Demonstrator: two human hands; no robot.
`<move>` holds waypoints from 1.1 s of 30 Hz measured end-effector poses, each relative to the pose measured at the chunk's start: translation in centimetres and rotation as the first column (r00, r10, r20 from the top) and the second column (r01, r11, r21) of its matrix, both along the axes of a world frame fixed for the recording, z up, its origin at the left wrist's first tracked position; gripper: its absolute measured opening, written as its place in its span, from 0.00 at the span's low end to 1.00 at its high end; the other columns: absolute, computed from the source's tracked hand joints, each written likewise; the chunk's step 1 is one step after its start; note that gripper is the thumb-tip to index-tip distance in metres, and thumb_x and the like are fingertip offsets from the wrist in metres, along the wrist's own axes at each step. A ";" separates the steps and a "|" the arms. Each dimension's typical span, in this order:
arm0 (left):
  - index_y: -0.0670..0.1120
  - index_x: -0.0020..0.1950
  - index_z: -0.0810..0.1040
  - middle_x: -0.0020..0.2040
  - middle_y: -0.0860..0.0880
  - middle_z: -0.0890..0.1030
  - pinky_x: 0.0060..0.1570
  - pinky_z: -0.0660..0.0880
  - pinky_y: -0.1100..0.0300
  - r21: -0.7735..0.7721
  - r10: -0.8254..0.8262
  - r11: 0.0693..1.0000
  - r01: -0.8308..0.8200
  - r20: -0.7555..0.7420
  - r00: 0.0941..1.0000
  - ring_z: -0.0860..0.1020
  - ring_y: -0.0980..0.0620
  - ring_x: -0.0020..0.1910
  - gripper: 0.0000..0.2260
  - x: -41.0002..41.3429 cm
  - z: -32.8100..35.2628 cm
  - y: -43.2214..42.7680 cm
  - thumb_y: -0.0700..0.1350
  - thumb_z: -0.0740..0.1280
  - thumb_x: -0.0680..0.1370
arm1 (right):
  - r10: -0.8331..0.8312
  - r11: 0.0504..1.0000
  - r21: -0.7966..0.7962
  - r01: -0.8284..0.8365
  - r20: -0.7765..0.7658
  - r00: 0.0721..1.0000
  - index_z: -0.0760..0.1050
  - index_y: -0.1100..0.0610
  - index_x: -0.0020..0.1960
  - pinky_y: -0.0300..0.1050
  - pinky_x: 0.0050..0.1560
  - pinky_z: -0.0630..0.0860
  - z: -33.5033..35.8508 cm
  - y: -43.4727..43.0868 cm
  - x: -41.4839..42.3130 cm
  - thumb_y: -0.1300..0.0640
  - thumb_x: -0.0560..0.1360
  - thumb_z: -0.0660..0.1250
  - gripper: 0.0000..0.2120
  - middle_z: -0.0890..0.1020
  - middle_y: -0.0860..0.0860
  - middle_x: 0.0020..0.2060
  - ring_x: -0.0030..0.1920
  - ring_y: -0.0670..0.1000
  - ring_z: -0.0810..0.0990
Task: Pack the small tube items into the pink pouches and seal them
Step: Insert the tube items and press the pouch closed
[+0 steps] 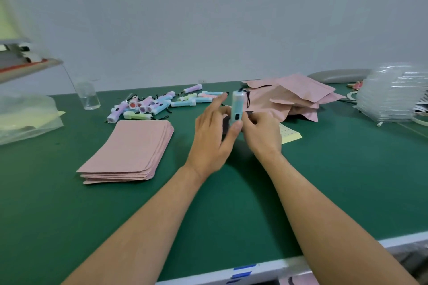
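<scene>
I hold a light blue tube point(237, 109) upright above the green table point(69, 215), its black cord at the top. My left hand point(214, 136) grips its lower end with the thumb, index finger stretched out. My right hand point(261, 132) pinches the same tube from the right. Several pastel tubes point(148, 105) lie loose at the back left. A flat stack of empty pink pouches point(129, 150) lies left of my hands. A heap of filled pink pouches point(294, 97) sits behind my right hand.
A clear cup point(89, 97) stands at the back left beside a plastic bag of yellow sheets point(25, 118). A yellow sheet point(290, 133) lies under my right hand. Stacked clear plastic trays point(391, 97) fill the right side. The table's white front edge point(278, 264) runs below.
</scene>
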State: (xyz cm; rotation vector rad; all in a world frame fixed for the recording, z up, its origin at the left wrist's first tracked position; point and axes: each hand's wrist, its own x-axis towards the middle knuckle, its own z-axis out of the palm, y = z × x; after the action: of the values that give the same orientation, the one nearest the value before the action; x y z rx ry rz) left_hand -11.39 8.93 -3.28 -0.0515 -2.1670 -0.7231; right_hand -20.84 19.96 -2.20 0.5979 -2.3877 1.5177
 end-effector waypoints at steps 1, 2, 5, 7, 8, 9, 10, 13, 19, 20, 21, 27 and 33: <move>0.47 0.71 0.73 0.80 0.56 0.65 0.76 0.65 0.44 0.003 -0.004 1.000 0.003 0.039 0.999 0.64 0.58 0.76 0.18 0.1 0.0 -0.1 0.56 0.63 0.85 | 0.009 1.000 -0.005 -0.009 0.007 1.000 0.67 0.57 0.28 0.44 0.30 0.60 0.0 0.1 -0.1 0.46 0.78 0.62 0.23 0.69 0.48 0.21 0.25 0.49 0.65; 0.47 0.70 0.74 0.80 0.57 0.64 0.75 0.65 0.44 0.015 -0.010 1.000 0.009 0.071 0.997 0.65 0.58 0.75 0.18 0.2 0.0 -0.3 0.56 0.64 0.85 | 0.020 1.000 -0.014 -0.020 0.008 1.000 0.67 0.58 0.28 0.44 0.30 0.60 0.0 0.2 -0.2 0.49 0.78 0.62 0.22 0.69 0.49 0.21 0.25 0.49 0.64; 0.49 0.65 0.78 0.78 0.58 0.69 0.75 0.66 0.43 0.046 0.002 0.999 -0.006 0.070 0.998 0.65 0.66 0.73 0.13 0.5 0.0 -1.3 0.54 0.67 0.84 | 0.061 0.997 -0.047 -0.062 -0.006 0.998 0.74 0.63 0.32 0.46 0.31 0.62 0.2 0.2 -0.5 0.54 0.78 0.62 0.19 0.75 0.58 0.27 0.28 0.50 0.65; 0.50 0.66 0.79 0.72 0.58 0.76 0.75 0.67 0.41 0.064 0.026 0.998 -0.029 0.038 0.999 0.69 0.68 0.70 0.14 0.5 0.2 -1.8 0.54 0.67 0.83 | 0.090 0.995 -0.049 -0.091 -0.031 0.995 0.73 0.65 0.33 0.45 0.30 0.62 0.4 0.2 -0.6 0.55 0.79 0.62 0.19 0.73 0.58 0.27 0.28 0.49 0.64; 0.51 0.66 0.80 0.69 0.60 0.78 0.74 0.67 0.40 0.070 0.029 0.997 -0.031 0.037 0.999 0.73 0.67 0.67 0.14 0.5 0.3 -2.0 0.55 0.68 0.83 | 0.111 0.993 -0.043 -0.113 -0.040 0.993 0.73 0.65 0.33 0.45 0.29 0.61 0.4 0.2 -0.6 0.55 0.80 0.62 0.20 0.73 0.58 0.27 0.27 0.48 0.64; 0.51 0.66 0.81 0.67 0.60 0.80 0.74 0.68 0.39 0.074 0.022 0.997 -0.025 0.046 0.999 0.75 0.67 0.64 0.14 0.6 0.3 -2.1 0.55 0.69 0.82 | 0.135 0.990 -0.037 -0.136 -0.045 0.990 0.73 0.64 0.33 0.45 0.30 0.61 0.4 0.1 -0.6 0.55 0.81 0.62 0.20 0.74 0.57 0.27 0.27 0.47 0.63; 0.51 0.65 0.82 0.68 0.60 0.80 0.73 0.69 0.39 0.074 0.011 0.997 -0.015 0.058 0.998 0.76 0.66 0.63 0.14 0.6 0.4 -2.2 0.54 0.71 0.82 | 0.155 0.987 -0.029 -0.157 -0.047 0.987 0.73 0.62 0.32 0.45 0.30 0.62 0.3 0.0 -0.6 0.55 0.82 0.62 0.21 0.74 0.56 0.26 0.26 0.46 0.63; 0.51 0.62 0.85 0.72 0.55 0.78 0.73 0.71 0.41 0.087 0.004 0.996 -0.010 0.066 0.998 0.79 0.63 0.63 0.13 0.5 0.4 -2.4 0.54 0.74 0.80 | 0.191 0.982 0.008 -0.191 -0.060 0.980 0.75 0.61 0.34 0.45 0.30 0.61 0.1 -0.1 -0.7 0.54 0.82 0.62 0.20 0.72 0.50 0.26 0.26 0.45 0.63; 0.63 0.60 0.84 0.72 0.63 0.77 0.63 0.71 0.71 0.265 -0.093 0.961 0.075 0.055 0.994 0.74 0.69 0.68 0.10 0.7 1.0 -2.1 0.48 0.72 0.82 | 0.212 0.968 0.159 -0.192 -0.120 0.970 0.73 0.56 0.33 0.47 0.31 0.62 -0.1 0.1 -0.8 0.50 0.83 0.61 0.21 0.75 0.52 0.26 0.28 0.50 0.66; 0.64 0.59 0.83 0.68 0.69 0.77 0.62 0.72 0.69 0.276 -0.115 0.956 0.095 0.057 0.992 0.75 0.70 0.65 0.11 0.7 1.0 -2.1 0.47 0.71 0.83 | 0.212 0.965 0.186 -0.185 -0.136 0.968 0.71 0.54 0.32 0.47 0.31 0.62 -0.2 0.2 -0.7 0.50 0.84 0.61 0.22 0.73 0.49 0.25 0.28 0.50 0.66; 0.63 0.61 0.82 0.65 0.71 0.76 0.65 0.73 0.64 0.273 -0.108 0.958 0.085 0.069 0.992 0.76 0.69 0.64 0.11 0.6 0.9 -2.1 0.47 0.70 0.83 | 0.213 0.959 0.220 -0.177 -0.154 0.965 0.70 0.53 0.32 0.47 0.32 0.63 -0.2 0.2 -0.7 0.50 0.84 0.61 0.22 0.72 0.47 0.25 0.28 0.51 0.67; 0.49 0.70 0.79 0.57 0.61 0.80 0.64 0.75 0.43 0.147 0.071 0.986 -0.080 0.065 0.995 0.78 0.57 0.54 0.15 0.6 0.9 -2.3 0.50 0.69 0.84 | 0.261 0.915 0.362 -0.179 -0.192 0.946 0.79 0.55 0.44 0.54 0.41 0.77 0.0 0.6 -0.3 0.45 0.85 0.58 0.19 0.82 0.50 0.37 0.39 0.56 0.79; 0.51 0.65 0.81 0.62 0.57 0.83 0.64 0.74 0.38 0.039 0.200 0.979 -0.199 -0.012 0.980 0.71 0.63 0.51 0.12 0.7 0.9 -2.1 0.51 0.71 0.83 | 0.194 0.973 0.158 -0.171 -0.142 0.971 0.78 0.56 0.32 0.53 0.36 0.75 0.8 0.8 1.3 0.38 0.75 0.53 0.28 0.77 0.48 0.25 0.30 0.54 0.76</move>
State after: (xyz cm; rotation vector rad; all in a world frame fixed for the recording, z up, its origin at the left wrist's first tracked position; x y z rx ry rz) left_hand -10.74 6.87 -2.36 0.1771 -2.1061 -0.6444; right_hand -19.56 20.78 -1.42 0.9570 -2.3898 1.3157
